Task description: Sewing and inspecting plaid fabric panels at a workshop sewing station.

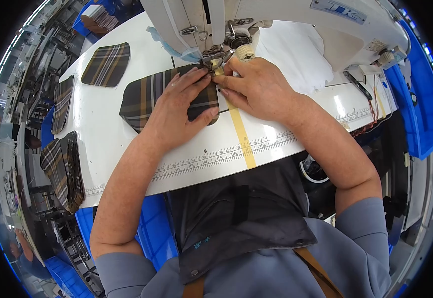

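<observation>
A dark plaid fabric piece [139, 102] lies on the white table of a sewing machine [296, 11], its far right corner at the presser foot [215, 63]. My left hand [176, 102] rests flat on this piece, fingers stretched toward the foot and thumb out to the side. Just right of the foot is my right hand [263, 89], with fingers bent and drawn together at the fabric's right edge. Whatever its fingertips grip is hidden by the fingers. A round cream knob [244, 52] sits right above that hand.
Another plaid piece [107, 64] lies at the far left; more plaid pieces [63, 104] and a plaid stack [62, 169] hang over the left edge. White cloth [296, 54] lies behind my right hand. Yellow tape [239, 134] crosses the printed ruler [196, 164]. Blue bins [157, 231] stand below.
</observation>
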The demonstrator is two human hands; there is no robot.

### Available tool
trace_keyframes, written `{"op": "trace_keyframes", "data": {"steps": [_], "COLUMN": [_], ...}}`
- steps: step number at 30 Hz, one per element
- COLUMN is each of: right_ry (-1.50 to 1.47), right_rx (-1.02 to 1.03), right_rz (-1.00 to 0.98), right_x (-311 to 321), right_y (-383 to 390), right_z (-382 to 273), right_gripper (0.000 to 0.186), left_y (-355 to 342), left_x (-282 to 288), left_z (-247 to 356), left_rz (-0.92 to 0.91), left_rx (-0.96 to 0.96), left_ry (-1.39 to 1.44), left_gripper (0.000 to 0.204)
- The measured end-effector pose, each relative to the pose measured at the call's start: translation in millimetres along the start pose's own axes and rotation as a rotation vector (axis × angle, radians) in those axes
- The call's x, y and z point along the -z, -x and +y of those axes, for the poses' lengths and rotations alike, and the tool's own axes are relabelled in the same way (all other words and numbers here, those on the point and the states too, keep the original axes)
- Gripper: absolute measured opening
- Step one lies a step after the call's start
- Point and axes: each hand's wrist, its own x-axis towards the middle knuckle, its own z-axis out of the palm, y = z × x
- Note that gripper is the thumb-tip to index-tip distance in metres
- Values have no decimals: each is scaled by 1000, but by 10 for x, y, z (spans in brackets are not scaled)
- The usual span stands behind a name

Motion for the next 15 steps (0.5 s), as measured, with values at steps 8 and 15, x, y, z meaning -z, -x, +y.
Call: {"op": "trace_keyframes", "data": {"steps": [8,15], "right_ry": [-36,-7], "right_rx": [45,-12], "right_rz": [3,3], "right_x": [-39,-42], "right_y": [14,-4], "right_z": [51,29], "right_gripper": [18,17], "left_y": [167,81], "left_x": [60,16], "left_z": [23,-76], "left_rz": [-125,-45], "left_rx": [-65,-43], "left_ry": [91,278], "left_gripper": [34,21]}}
